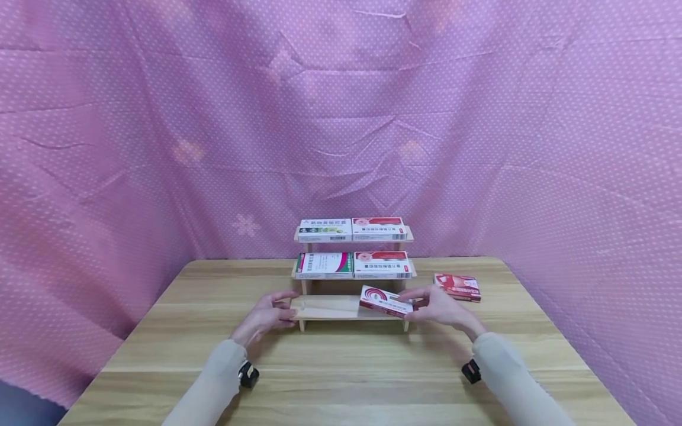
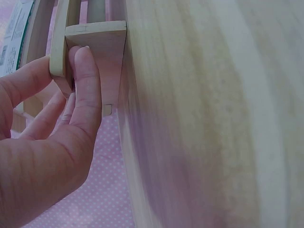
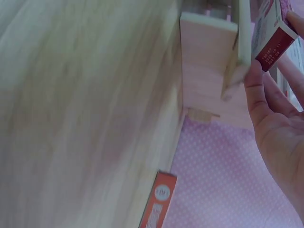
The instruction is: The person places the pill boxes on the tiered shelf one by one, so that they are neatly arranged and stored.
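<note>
My left hand (image 1: 267,315) grips the left end of the lowest tier of a small wooden stepped rack (image 1: 327,309). In the left wrist view its fingers (image 2: 86,90) reach under the board's end while the thumb lies on the other side. My right hand (image 1: 441,309) holds a white and dark red medicine box (image 1: 382,299) by its right end, tilted over the right part of that same tier. The box's printed dark red end (image 3: 276,50) faces the right wrist camera, close to the fingertips.
On the middle tier lie a green-and-magenta-edged box (image 1: 325,264) and a red-and-white box (image 1: 382,265). The top tier carries a white and green box (image 1: 325,229) and another red-and-white box (image 1: 379,228). A red box (image 1: 457,287) lies on the table (image 1: 351,378) right of the rack. Pink dotted cloth (image 1: 341,118) hangs behind.
</note>
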`<state>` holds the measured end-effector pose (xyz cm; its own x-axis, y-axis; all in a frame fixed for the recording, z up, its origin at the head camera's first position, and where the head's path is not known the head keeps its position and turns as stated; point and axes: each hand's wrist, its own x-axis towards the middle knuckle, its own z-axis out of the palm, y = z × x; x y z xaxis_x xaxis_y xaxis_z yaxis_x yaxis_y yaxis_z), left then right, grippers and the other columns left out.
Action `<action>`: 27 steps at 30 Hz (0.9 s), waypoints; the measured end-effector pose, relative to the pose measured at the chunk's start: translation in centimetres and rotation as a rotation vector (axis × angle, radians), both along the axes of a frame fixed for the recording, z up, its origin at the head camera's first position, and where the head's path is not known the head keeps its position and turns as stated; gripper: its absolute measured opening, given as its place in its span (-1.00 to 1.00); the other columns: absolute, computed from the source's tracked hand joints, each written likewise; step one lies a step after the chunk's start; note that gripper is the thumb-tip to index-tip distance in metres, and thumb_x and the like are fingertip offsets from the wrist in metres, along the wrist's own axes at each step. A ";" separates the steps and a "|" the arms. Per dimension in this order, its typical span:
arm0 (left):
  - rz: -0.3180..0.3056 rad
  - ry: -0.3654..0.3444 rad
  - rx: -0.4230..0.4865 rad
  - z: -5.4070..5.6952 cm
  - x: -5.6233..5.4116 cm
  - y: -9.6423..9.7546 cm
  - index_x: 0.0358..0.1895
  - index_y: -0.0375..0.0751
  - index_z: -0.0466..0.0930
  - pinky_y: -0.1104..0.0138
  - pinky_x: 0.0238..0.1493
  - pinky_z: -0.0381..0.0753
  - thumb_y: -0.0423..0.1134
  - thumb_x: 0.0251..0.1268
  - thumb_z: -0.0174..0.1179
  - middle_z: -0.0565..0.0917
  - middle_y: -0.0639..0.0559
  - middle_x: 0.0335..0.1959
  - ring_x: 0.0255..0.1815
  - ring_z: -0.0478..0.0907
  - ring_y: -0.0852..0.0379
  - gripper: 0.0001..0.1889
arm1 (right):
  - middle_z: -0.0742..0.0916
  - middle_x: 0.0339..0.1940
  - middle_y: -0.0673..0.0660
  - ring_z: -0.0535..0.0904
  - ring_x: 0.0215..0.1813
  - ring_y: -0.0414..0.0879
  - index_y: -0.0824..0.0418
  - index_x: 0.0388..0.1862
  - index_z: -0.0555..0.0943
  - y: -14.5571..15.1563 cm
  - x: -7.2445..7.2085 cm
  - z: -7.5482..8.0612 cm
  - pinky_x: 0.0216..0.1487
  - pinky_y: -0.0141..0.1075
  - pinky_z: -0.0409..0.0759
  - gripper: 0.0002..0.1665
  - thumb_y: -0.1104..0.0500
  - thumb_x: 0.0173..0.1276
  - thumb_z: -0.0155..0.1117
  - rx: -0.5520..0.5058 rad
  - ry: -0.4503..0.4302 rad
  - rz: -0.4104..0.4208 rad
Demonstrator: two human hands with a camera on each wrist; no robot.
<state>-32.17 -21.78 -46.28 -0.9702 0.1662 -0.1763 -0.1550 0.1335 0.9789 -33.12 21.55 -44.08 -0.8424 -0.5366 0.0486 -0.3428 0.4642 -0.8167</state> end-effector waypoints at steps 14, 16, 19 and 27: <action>-0.011 -0.001 -0.024 0.0 0.3 0.0 0.39 -0.32 0.31 0.09 -0.09 0.74 -0.53 0.19 0.20 0.58 -0.30 0.00 -0.30 0.65 -0.03 -0.36 | 0.61 0.29 0.19 0.60 0.17 0.03 0.06 0.12 0.67 -3.9 -0.4 -1.0 0.16 -0.16 0.62 -0.47 0.05 0.13 0.50 0.001 0.063 -0.013; -0.006 -0.005 -0.028 0.0 0.2 0.0 0.39 -0.30 0.31 0.09 -0.07 0.73 -0.52 0.19 0.20 0.57 -0.29 0.01 -0.28 0.65 -0.05 -0.36 | 0.61 0.29 0.18 0.62 0.10 -0.02 0.05 0.12 0.67 -4.5 -0.4 -1.1 0.09 -0.25 0.64 -0.47 0.04 0.13 0.50 -0.005 0.058 -0.019; -0.012 -0.001 -0.036 -0.1 0.2 -0.2 0.41 -0.33 0.28 0.11 -0.11 0.74 -0.52 0.20 0.19 0.57 -0.30 0.00 -0.28 0.65 -0.05 -0.35 | 0.61 0.29 0.15 0.61 0.02 -0.07 0.03 0.12 0.66 -5.4 -0.4 -1.3 -0.02 -0.35 0.62 -0.47 0.02 0.13 0.50 -0.014 0.033 -0.028; -0.012 -0.002 -0.038 -0.3 -0.1 -0.2 0.40 -0.31 0.30 0.14 -0.15 0.75 -0.52 0.19 0.20 0.58 -0.29 -0.02 -0.33 0.64 -0.03 -0.35 | 0.63 0.27 0.12 0.59 0.01 -0.11 0.00 0.07 0.69 -7.2 -0.2 -1.3 -0.05 -0.39 0.61 -0.51 0.06 0.11 0.52 -0.054 0.011 -0.058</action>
